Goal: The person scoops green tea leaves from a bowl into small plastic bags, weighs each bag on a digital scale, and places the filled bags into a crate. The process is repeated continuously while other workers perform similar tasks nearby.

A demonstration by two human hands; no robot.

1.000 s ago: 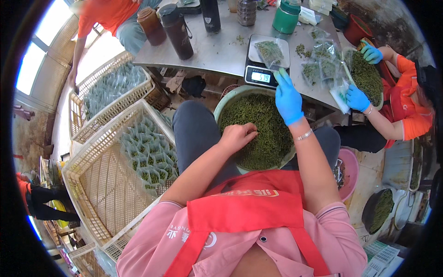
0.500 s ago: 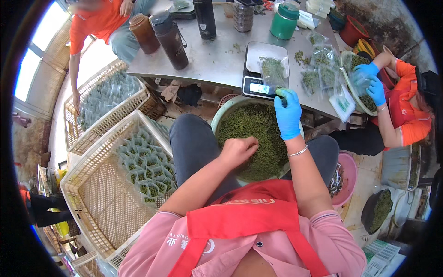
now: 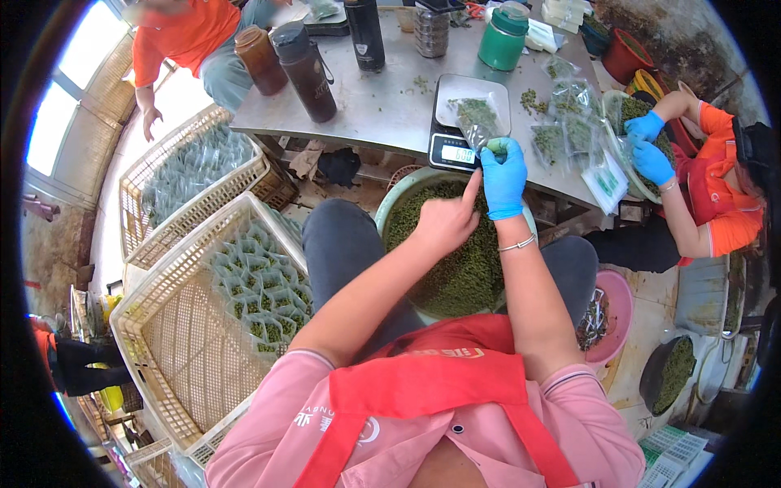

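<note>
My right hand (image 3: pixel 504 179), in a blue glove, pinches the top of a clear plastic bag (image 3: pixel 477 115) of small green peppercorn-like berries. The bag's filled end rests on the pan of a digital scale (image 3: pixel 455 150) at the table's near edge. My bare left hand (image 3: pixel 450 226) points its index finger up beside the glove, near the bag's top. Its other fingers are partly curled, and I see nothing in them. Below both hands, a round pale green tub (image 3: pixel 382 213) full of loose green berries (image 3: pixel 460 276) sits between my knees.
A metal table (image 3: pixel 382 98) carries bottles, a green jar (image 3: pixel 504 37) and several filled bags (image 3: pixel 578 134). Plastic crates (image 3: pixel 175 366) with filled bags stand at left. A co-worker in blue gloves (image 3: pixel 651 150) works at a basin on the right; another person (image 3: pixel 183 37) sits far left.
My left hand has risen from the berries toward my right hand, its index finger now stretched out. The bag has tilted slightly on the pan. The far-left person's arm has lifted off the crate.
</note>
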